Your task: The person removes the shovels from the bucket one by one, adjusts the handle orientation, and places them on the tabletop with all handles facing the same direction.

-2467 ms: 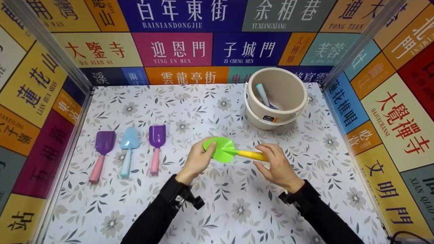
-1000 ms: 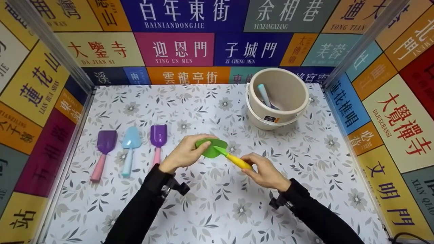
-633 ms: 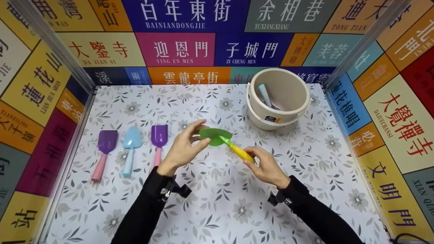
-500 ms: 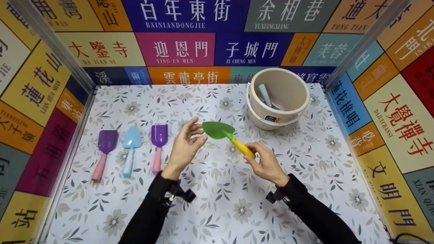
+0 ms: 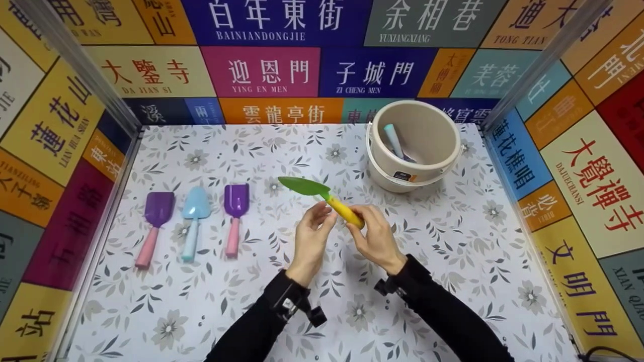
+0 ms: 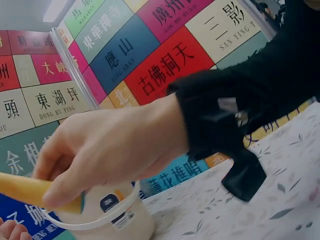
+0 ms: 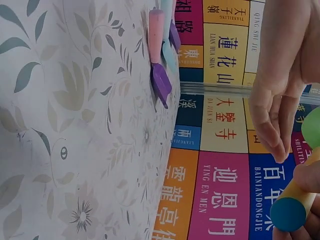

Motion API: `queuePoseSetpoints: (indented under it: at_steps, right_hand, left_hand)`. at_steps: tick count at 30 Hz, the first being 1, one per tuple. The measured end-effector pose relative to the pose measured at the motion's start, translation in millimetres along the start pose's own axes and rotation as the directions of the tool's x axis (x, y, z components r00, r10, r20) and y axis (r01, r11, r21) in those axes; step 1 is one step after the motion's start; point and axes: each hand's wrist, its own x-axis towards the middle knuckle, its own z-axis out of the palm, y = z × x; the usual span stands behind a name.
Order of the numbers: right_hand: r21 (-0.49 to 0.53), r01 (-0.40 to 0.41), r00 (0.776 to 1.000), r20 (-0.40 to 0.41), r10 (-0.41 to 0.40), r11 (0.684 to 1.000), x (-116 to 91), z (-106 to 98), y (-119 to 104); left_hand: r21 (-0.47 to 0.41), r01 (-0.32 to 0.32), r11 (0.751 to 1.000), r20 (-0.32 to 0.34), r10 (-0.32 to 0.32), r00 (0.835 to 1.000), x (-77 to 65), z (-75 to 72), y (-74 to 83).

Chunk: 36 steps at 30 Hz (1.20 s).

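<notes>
My right hand pinches the yellow handle of a garden trowel, held above the table. The trowel's green blade is tilted nearly edge-on and points up and left. Just below the blade's neck is my left hand, its fingers loosely bent. In the right wrist view, the left fingertips are close to the handle, with a gap visible between them. That view also shows the handle's blue end. In the left wrist view, the right hand has thumb and fingers around the handle, and left fingertips show at the lower-left corner.
To the left lie a purple shovel with a pink handle, a light blue trowel and another purple shovel. A beige bucket stands at the back right, containing a tool with a light blue handle. Printed panels surround the table.
My left hand has let go of the green blade and moved right and down to beside the handle. My right hand, formerly loose near the handle, now grips it, and the trowel has tilted.
</notes>
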Motion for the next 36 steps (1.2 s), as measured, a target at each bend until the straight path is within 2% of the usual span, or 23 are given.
queuePoseSetpoints:
  at_steps: [10, 15, 21, 29, 33, 36]
  right_hand:
    - [-0.017, 0.014, 1.0, -0.007, -0.014, 1.0, -1.6, 13.3, -2.7]
    - [-0.026, 0.005, 1.0, 0.007, -0.005, 1.0, -2.4, 16.5, -6.7]
    - [-0.032, 0.018, 1.0, 0.0, -0.018, 0.999, -2.7, 19.4, -7.8]
    - [-0.025, 0.005, 1.0, -0.001, -0.005, 1.0, -1.2, 20.5, -9.6]
    - [-0.02, 0.008, 1.0, 0.022, -0.007, 1.0, -0.1, 18.5, -9.9]
    - [-0.025, 0.05, 0.998, 0.038, -0.049, 0.998, 1.3, 14.5, -8.7]
  left_hand:
    - [-0.121, -0.006, 0.993, -0.09, -0.005, 0.996, 2.8, 17.0, -6.5]
    - [-0.134, -0.007, 0.991, -0.106, -0.008, 0.994, 3.4, 18.9, -7.4]
    - [-0.092, -0.032, 0.995, -0.14, 0.019, 0.99, 3.3, 19.3, -8.3]
    - [0.019, -0.11, 0.994, -0.143, 0.112, 0.983, 4.2, 16.3, -9.7]
    - [0.116, -0.155, 0.981, -0.13, 0.169, 0.977, 4.6, 13.8, -8.1]
    - [0.181, -0.187, 0.966, -0.109, 0.209, 0.972, 5.4, 11.0, -4.0]
